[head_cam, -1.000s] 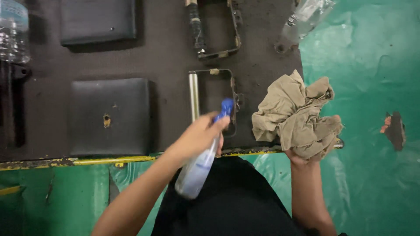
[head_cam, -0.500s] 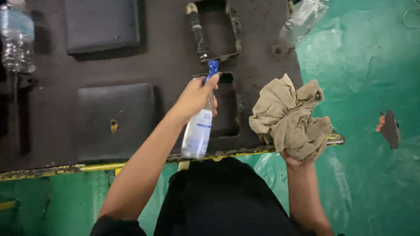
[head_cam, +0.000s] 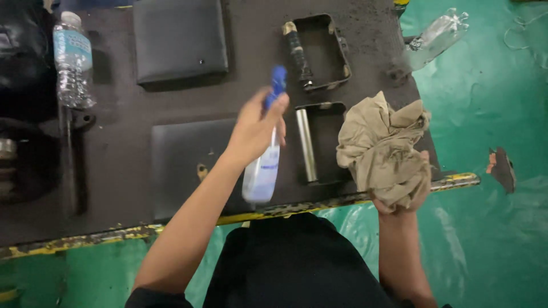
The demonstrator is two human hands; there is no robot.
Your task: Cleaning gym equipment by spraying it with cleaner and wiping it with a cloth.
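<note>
Over the near edge of the dark work surface [head_cam: 114, 188], the left hand [head_cam: 254, 128] was wrapped around a spray bottle [head_cam: 262, 168], fingers curled about its neck under the blue nozzle [head_cam: 278, 85], with the pale body hanging down toward the person. The right hand [head_cam: 402, 197] was clenched on a crumpled tan rag [head_cam: 379, 148], held up just right of the bottle, so both hands were closed on something.

Against the frames from a second and half a second before, the bottle had risen and travelled forward: it had been low, close to the yellow-striped edge [head_cam: 319, 202], and now its nozzle stood above the gap between two metal handle frames. The nearer frame [head_cam: 319, 142], with a bright silvery grip, lay just beyond the bottle and beside the rag; the farther frame [head_cam: 317, 51], with a dark wrapped grip, lay behind it. The rag had hardly shifted. By my judgement that placed the nozzle over the frames and the cloth waiting alongside.

Further out, two dark flat pads lay on the surface, one [head_cam: 182, 165] under the left forearm and one [head_cam: 180, 40] toward the far edge. A clear plastic water bottle [head_cam: 73, 63] lay at the far left, and another clear bottle [head_cam: 436, 37] lay on the green floor [head_cam: 502, 102] to the right.
</note>
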